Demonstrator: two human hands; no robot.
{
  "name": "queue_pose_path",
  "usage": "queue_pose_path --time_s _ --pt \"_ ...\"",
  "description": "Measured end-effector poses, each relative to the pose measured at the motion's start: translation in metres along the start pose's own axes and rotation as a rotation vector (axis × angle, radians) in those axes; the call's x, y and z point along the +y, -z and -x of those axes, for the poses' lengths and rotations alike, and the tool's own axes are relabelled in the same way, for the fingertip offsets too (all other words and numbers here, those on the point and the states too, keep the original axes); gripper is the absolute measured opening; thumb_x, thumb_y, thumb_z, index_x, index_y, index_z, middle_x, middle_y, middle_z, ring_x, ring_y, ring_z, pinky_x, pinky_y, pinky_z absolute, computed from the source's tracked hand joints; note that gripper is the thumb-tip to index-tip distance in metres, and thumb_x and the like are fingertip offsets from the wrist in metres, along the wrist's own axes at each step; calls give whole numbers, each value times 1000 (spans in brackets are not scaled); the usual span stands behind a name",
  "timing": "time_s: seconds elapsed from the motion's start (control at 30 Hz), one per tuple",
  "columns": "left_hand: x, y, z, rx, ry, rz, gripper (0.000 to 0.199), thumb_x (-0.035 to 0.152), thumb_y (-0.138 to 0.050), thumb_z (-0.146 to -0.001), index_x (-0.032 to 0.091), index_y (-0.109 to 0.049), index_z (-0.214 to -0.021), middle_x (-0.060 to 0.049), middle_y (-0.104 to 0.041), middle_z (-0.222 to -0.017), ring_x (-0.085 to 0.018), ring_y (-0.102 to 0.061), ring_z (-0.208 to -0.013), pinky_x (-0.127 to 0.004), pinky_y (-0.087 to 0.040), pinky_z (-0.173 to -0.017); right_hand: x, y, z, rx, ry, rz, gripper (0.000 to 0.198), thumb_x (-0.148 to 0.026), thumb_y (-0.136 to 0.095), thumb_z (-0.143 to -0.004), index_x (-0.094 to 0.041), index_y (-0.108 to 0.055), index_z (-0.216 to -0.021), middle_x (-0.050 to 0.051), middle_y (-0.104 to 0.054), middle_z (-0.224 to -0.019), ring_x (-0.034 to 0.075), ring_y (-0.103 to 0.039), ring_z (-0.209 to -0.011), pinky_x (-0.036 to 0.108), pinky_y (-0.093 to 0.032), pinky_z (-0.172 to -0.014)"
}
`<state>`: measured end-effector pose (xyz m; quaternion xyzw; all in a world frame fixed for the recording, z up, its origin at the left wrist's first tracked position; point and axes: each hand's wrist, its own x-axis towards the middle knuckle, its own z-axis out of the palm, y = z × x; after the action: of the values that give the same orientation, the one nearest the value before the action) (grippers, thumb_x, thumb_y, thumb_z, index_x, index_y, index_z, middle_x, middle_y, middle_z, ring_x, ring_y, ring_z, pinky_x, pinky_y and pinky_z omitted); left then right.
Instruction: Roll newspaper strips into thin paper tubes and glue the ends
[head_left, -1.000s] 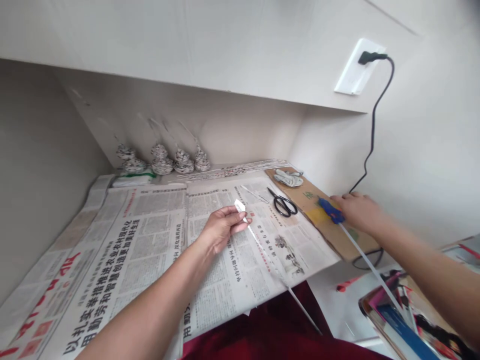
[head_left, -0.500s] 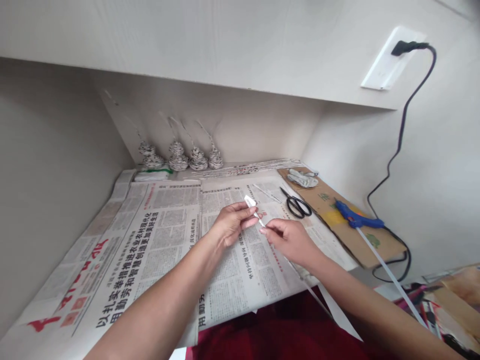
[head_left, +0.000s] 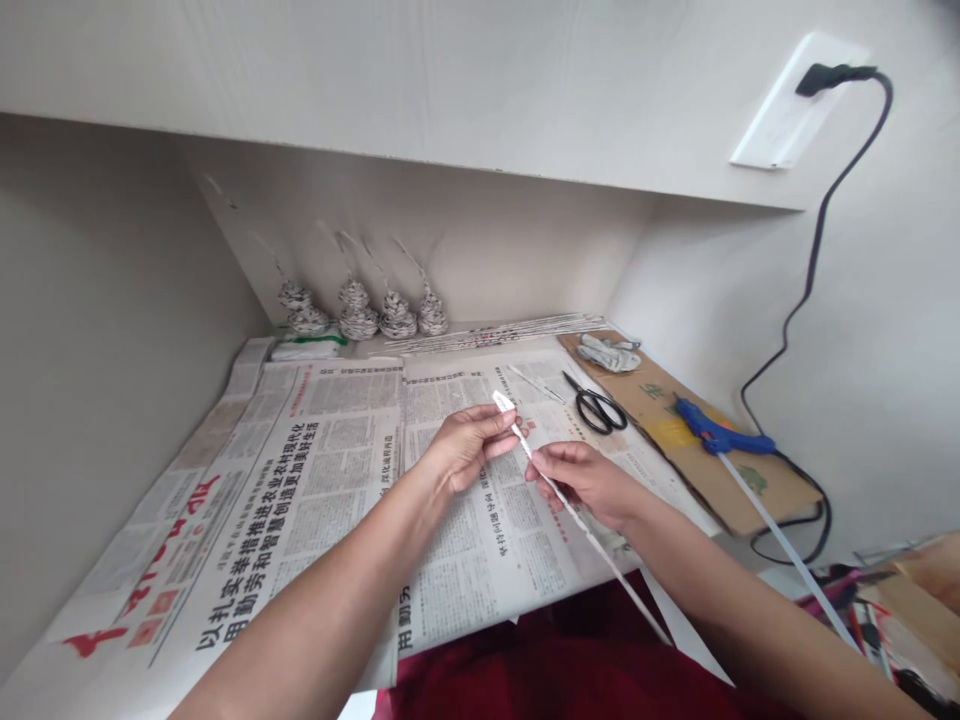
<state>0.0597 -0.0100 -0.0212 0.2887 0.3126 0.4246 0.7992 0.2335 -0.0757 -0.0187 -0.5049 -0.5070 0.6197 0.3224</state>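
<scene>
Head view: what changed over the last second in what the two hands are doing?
The right hand left the blue glue gun on the brown cardboard sheet, crossed leftward and took a grip on the thin rolled-paper stick, then slid lower along it. The left hand kept pinching the stick's upper end. The black-handled scissors and newspaper sheets stayed put.

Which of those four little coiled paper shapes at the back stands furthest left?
The coil nearest the left wall, just above the green-banded bundle; a gap separates it from the three clustered others.
</scene>
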Motion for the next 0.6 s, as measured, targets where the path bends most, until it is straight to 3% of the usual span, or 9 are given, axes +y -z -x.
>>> queue_pose_path --time_s 0.17,0.23,0.37,0.43,0.5,0.6 --pt "-1 1 -1 16 -8 13 21 9 -75 -66 6 -63 -84 -11 -68 -80 -17 -68 -74 -23 -57 -70 5 -3 -4 -51 -65 -141 35 -52 -57 -80 -16 -58 -78 -3 -49 -54 9 -41 -44 23 -30 -44" --pt "-2 2 -2 37 -17 19 22 9 -76 -65 7 -63 -83 -10 -68 -79 -16 -68 -74 -23 -57 -68 5 -6 -4 21 -8 11 35 -53 -56 -80 -18 -57 -79 -2 -50 -56 10 -42 -47 24 -31 -46" --pt "-3 3 -4 70 -24 16 20 7 -75 -65 8 -64 -81 -8 -67 -77 -15 -67 -70 -21 -57 -63 3 -14 2 338 272 616 33 -47 -58 -80 -19 -49 -65 -4 -44 -53 10 -37 -48 25 -27 -49" --pt "-3 3 -4 72 -22 11 19 6 -74 -65 8 -64 -81 -7 -67 -76 -14 -67 -69 -22 -57 -63 2 -16 5 418 359 807 36 -45 -51 -85 -19 -46 -60 -4 -40 -50 10 -35 -48 26 -25 -50" --pt "-3 2 -4 71 -25 12 18 5 -74 -65 8 -64 -81 -7 -67 -76 -14 -67 -69 -22 -57 -64 3 -16 6 417 369 848 37 -43 -47 -87 -19 -46 -59 -3 -40 -50 11 -36 -48 26 -26 -50" --pt "-4 2 -5 60 -30 11 18 6 -74 -65 8 -65 -81 -8 -68 -78 -15 -67 -70 -23 -57 -66 3 -15 5 351 289 693 35 -45 -46 -88 -20 -56 -67 -2 -47 -52 12 -42 -49 25 -31 -51"
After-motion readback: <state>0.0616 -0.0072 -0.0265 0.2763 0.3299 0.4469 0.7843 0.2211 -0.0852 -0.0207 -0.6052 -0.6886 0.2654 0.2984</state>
